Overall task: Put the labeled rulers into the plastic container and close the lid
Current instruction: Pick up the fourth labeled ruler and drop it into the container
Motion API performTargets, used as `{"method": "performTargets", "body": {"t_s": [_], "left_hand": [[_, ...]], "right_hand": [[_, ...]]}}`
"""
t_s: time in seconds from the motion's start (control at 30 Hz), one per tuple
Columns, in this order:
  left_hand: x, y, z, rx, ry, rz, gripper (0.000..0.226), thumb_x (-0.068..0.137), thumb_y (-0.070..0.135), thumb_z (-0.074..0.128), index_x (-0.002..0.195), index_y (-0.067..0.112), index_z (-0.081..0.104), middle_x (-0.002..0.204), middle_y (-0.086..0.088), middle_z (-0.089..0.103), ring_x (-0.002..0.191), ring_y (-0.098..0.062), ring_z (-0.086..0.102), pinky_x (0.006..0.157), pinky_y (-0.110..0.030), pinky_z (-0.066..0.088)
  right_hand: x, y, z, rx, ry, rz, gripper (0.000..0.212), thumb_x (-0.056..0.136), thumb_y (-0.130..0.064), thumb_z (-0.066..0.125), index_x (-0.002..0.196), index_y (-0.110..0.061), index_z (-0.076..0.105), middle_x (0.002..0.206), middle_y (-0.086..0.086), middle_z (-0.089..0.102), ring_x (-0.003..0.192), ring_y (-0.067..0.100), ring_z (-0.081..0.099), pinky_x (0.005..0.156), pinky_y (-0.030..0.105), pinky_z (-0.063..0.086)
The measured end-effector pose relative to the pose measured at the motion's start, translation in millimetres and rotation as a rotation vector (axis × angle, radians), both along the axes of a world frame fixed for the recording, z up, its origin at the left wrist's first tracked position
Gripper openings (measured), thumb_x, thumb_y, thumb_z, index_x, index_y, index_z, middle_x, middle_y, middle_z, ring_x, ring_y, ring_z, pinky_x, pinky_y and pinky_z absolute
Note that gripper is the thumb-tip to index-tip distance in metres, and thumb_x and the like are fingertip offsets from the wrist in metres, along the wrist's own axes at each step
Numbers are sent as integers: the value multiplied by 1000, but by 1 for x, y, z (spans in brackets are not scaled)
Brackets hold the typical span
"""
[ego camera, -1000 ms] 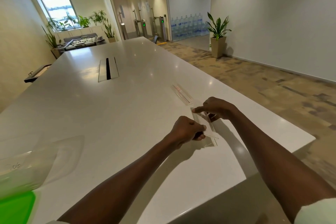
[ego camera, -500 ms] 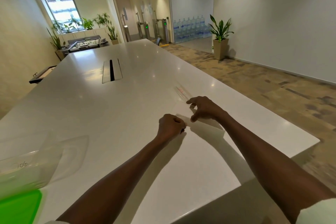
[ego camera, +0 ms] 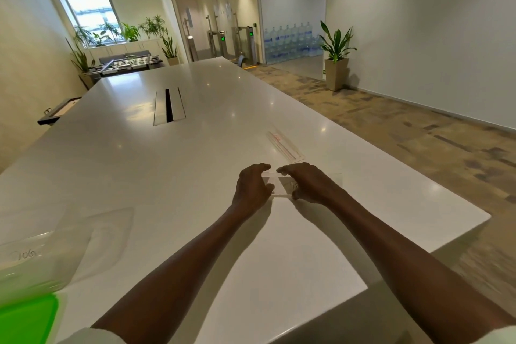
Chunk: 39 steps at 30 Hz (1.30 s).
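At the near left corner of the table (ego camera: 139, 176) lies a green lid (ego camera: 26, 318), cut off by the picture's edge. Just beyond it stands a clear container (ego camera: 33, 260), its mouth uncovered and faint writing on its wall. Both bare forearms reach forward over the white top toward its right side.

There the left hand (ego camera: 252, 190) and the right hand (ego camera: 310, 184) meet over a clear ruler (ego camera: 279, 186) that lies flat, crosswise to the arms. The left hand curls over the ruler's left end, fingers arched, tips at its far edge. The right hand arches over the right part, forefinger at the far edge and thumb at the near edge, pinching it. Whether the ruler is lifted off the table cannot be told.

Just beyond the hands a second ruler (ego camera: 284, 146), clear with red marks, lies flat, pointing away and apart from the first.

Farther along, a cable slot (ego camera: 169, 106) is set into the tabletop. Past the table's right side, a potted plant (ego camera: 336, 58) stands by the wall, with stacked water bottles (ego camera: 290, 42) behind it.
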<state>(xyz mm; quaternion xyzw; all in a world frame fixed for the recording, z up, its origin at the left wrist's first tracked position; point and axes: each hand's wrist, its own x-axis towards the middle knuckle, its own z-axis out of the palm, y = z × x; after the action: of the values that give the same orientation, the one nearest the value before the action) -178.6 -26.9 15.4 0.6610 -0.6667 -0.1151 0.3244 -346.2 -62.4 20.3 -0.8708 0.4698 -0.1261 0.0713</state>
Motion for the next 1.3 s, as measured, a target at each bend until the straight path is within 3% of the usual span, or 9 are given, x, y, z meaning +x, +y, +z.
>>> {"method": "performTargets", "body": {"t_s": [0.13, 0.27, 0.5, 0.7, 0.87, 0.97, 1.1, 1.3], "left_hand": [[3, -5, -5, 9, -148, -51, 48, 79, 7, 67, 126, 14, 60, 131, -6, 61, 124, -25, 50, 99, -34, 42], [4, -9, -7, -11, -161, -58, 40, 81, 10, 66, 121, 15, 64, 127, -5, 62, 120, -23, 52, 94, -38, 49], [7, -15, -9, -21, -184, -49, 39, 81, 14, 66, 120, 18, 63, 121, -5, 63, 116, -26, 51, 91, -35, 46], [9, -19, -5, -9, -217, -102, 58, 78, 10, 69, 132, 18, 52, 129, -5, 60, 123, -25, 47, 96, -36, 43], [14, -24, 2, 149, -310, -184, 75, 70, 23, 79, 138, 22, 47, 131, -12, 55, 121, -29, 51, 96, -41, 48], [16, -29, 7, 196, -343, -245, 73, 67, 22, 81, 134, 18, 53, 125, -14, 61, 113, -29, 58, 90, -40, 51], [18, -35, 12, 230, -349, -258, 62, 73, 22, 78, 131, 16, 56, 127, -11, 62, 115, -27, 57, 92, -41, 50], [20, -41, 17, 205, -370, -280, 46, 77, 20, 73, 123, 18, 64, 125, -5, 65, 115, -25, 56, 96, -40, 47]], "right_hand": [[-2, -1, -2, -3, -4, 1, 81, 69, -4, 81, 142, -15, 47, 140, 11, 56, 128, 30, 52, 102, 39, 44], [-2, -2, -6, -13, -31, 5, 75, 70, 1, 77, 139, -13, 50, 136, 15, 59, 125, 32, 54, 99, 38, 44], [-8, -6, -4, 27, -38, -24, 75, 71, -5, 78, 139, -13, 50, 137, 16, 58, 125, 32, 55, 98, 39, 47], [-34, -15, 8, 126, -17, -153, 73, 70, -14, 81, 137, -16, 53, 140, 7, 56, 130, 26, 48, 102, 36, 42], [-54, -19, 13, 184, 24, -236, 71, 68, -18, 85, 133, -13, 57, 135, 7, 59, 126, 25, 51, 100, 35, 44], [-63, -18, 13, 191, 46, -254, 65, 66, -17, 85, 126, -11, 62, 126, 8, 64, 116, 26, 57, 92, 35, 48], [-69, -16, 12, 205, 45, -269, 46, 64, -15, 83, 108, -12, 70, 107, 8, 70, 97, 27, 62, 80, 35, 51], [-70, -14, 11, 190, 38, -265, 46, 64, -15, 82, 109, -13, 72, 106, 8, 69, 98, 27, 62, 80, 35, 50]]}}
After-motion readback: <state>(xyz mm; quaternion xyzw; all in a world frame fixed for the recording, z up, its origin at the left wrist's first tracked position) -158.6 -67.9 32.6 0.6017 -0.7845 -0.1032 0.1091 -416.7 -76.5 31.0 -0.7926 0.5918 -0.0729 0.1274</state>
